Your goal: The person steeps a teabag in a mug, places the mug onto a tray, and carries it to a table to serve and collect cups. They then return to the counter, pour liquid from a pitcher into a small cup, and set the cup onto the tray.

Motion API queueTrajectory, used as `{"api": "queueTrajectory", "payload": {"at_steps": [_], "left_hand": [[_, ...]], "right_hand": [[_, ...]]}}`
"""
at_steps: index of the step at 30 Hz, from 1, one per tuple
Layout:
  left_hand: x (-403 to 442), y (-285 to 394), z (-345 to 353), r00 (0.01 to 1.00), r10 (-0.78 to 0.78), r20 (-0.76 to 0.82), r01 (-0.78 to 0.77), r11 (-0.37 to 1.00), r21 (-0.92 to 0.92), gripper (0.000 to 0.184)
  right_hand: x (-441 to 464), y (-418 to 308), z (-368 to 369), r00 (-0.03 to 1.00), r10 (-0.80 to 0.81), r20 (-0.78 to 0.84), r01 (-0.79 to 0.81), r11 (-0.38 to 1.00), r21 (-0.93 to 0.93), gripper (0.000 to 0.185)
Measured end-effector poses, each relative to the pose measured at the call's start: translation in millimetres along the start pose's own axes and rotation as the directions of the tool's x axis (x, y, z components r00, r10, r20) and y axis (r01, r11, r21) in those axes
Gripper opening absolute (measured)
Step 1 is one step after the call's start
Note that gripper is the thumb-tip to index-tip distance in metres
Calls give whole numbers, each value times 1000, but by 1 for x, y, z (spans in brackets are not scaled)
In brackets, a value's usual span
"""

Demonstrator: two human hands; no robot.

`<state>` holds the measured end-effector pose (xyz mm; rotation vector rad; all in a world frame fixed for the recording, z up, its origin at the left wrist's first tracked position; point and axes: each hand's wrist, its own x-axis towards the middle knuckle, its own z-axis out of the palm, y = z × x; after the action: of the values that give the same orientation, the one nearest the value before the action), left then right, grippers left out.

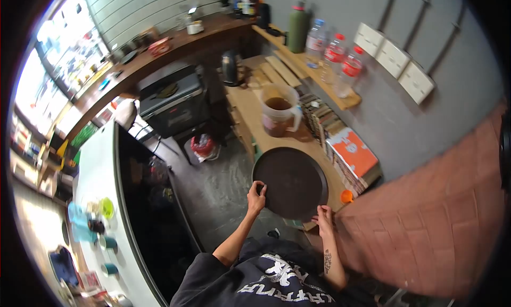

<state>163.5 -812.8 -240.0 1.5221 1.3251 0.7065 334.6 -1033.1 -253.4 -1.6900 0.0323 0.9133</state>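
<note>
A round dark tray (291, 182) lies level over the near end of a wooden counter (255, 115). My left hand (256, 198) grips its left rim, thumb and fingers pinched round the edge. At the lower right rim, my right hand (323, 217) holds the tray with its fingertips. Nothing stands on the tray. Just beyond it is a clear plastic pitcher (277, 120) with brown liquid inside and its handle toward the right. An orange scoop-like item (347, 196) sits to the right of the tray.
Bottles (335, 54) line a wall shelf. An orange booklet (353, 151) lies on a stack at the right, beside a brick surface (415, 227). A kettle (230, 68) stands farther back. At left are a white counter (101, 174) with cups and a dark cooler box (175, 102).
</note>
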Motion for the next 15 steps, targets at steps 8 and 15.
{"api": "queueTrajectory", "payload": {"at_steps": [8, 15], "left_hand": [[-40, -19, -167, 997, -65, -52, 51, 970, -239, 11], [-121, -10, -301, 922, -20, -387, -74, 971, -226, 34]], "right_hand": [[36, -19, 108, 932, -281, 230, 323, 930, -173, 50], [-27, -69, 275, 564, -462, 684, 659, 752, -36, 42]]}}
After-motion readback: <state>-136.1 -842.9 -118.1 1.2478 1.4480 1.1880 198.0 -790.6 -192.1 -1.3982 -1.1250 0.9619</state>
